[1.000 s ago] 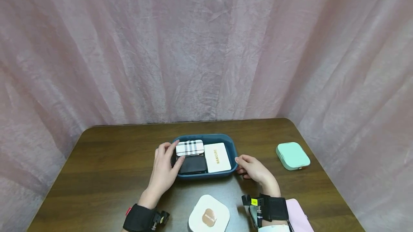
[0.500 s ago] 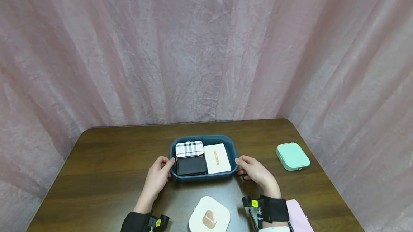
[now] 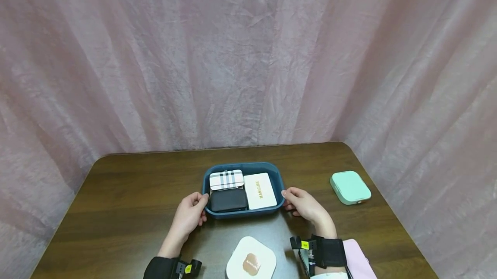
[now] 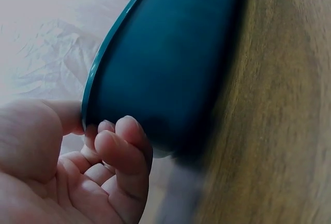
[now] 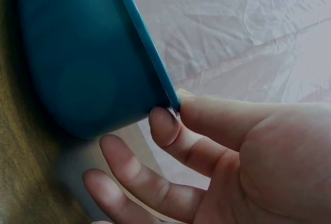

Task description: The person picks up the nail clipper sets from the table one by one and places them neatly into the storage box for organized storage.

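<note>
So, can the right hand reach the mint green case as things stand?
Probably yes: nothing visible stands between the right hand and the mint green case. But that hand pinches the blue tray by its rim, so it would likely need to let go first.

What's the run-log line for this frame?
left hand: pinches blue tray at left end | right hand: pinches it at right end | inside: plaid case, black case, white MANICURE case | mint case: on table

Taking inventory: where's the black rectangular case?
In the head view, the black rectangular case sits near-left in the blue rounded tray, white plaid case behind, white rectangular box to its right.
</note>
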The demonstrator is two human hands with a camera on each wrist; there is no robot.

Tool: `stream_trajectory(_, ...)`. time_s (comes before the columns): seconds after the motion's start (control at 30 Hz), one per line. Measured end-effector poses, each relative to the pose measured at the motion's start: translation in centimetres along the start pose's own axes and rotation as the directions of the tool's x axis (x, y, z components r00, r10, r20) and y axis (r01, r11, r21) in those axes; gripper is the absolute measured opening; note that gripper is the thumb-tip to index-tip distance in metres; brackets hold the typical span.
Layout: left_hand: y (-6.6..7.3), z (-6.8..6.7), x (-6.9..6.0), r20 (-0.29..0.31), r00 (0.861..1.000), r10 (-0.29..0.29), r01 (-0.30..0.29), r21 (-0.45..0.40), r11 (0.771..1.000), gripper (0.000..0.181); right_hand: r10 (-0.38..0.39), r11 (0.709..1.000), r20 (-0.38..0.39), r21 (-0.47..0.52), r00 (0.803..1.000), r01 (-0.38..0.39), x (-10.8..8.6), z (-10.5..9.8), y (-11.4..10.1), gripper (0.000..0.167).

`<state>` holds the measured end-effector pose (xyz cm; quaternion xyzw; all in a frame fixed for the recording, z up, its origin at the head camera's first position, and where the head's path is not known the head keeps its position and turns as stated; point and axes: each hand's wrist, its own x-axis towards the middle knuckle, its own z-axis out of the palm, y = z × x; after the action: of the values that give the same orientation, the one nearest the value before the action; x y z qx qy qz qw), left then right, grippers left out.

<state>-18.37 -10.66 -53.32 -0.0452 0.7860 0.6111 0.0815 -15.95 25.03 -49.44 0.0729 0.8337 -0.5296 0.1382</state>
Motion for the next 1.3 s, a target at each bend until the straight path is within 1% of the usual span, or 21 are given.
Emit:
stream_trajectory(0.2,-0.1,0.0,0.0,0.006,1.000,0.008,-0.008,-0.030,1.000,0.031,-0.007,0.999,-0.032,-0.032,0.999,0.006,-0.1,0.0,-0.2,0.032)
stream_trajectory(0.33,-0.1,0.1,-0.1,0.017,1.000,0.019,-0.018,-0.054,0.998,0.033,-0.018,0.996,-0.068,-0.091,0.998,0.012,-0.2,-0.2,-0.4,0.030)
stream_trajectory(0.47,-0.2,0.4,-0.1,0.018,1.000,0.023,-0.021,-0.073,0.997,0.033,-0.036,0.988,-0.090,-0.155,0.995,0.021,-0.8,-0.9,-0.8,0.032)
stream_trajectory(0.57,-0.2,0.7,-0.2,0.016,1.000,0.017,-0.016,-0.073,0.997,0.033,-0.046,0.977,-0.093,-0.213,0.995,0.026,-1.5,-1.9,-0.9,0.036)
stream_trajectory(0.7,-0.2,0.8,-0.3,0.017,1.000,0.008,-0.007,-0.066,0.998,0.032,-0.063,0.949,-0.092,-0.313,0.994,0.031,-2.8,-3.8,-0.5,0.038)
stream_trajectory(0.9,-0.1,0.7,-0.3,0.007,1.000,0.016,-0.016,-0.062,0.998,0.032,-0.081,0.910,-0.076,-0.413,0.994,0.043,-4.7,-6.8,0.4,0.036)
stream_trajectory(1.0,-0.3,0.4,-0.3,0.004,1.000,0.015,-0.014,-0.055,0.998,0.033,-0.064,0.894,-0.077,-0.448,0.995,0.023,-5.6,-8.1,1.3,0.032)
stream_trajectory(1.07,-0.5,0.2,-0.2,0.004,1.000,0.013,-0.012,-0.053,0.999,0.033,-0.044,0.880,-0.080,-0.474,0.996,0.001,-6.4,-8.8,1.9,0.034)
stream_trajectory(1.13,-0.6,0.1,-0.2,0.006,1.000,0.007,-0.007,-0.053,0.999,0.032,-0.014,0.869,-0.082,-0.495,0.997,-0.028,-7.2,-9.5,2.8,0.040)
stream_trajectory(1.2,-0.6,0.1,-0.1,0.010,1.000,0.005,-0.005,-0.053,0.999,0.030,0.014,0.855,-0.087,-0.516,0.996,-0.057,-8.2,-10.1,3.8,0.051)
stream_trajectory(1.3,-0.5,0.2,0.0,0.012,1.000,0.007,-0.006,-0.051,0.999,0.030,0.035,0.821,-0.097,-0.564,0.995,-0.084,-9.7,-10.7,5.3,0.069)
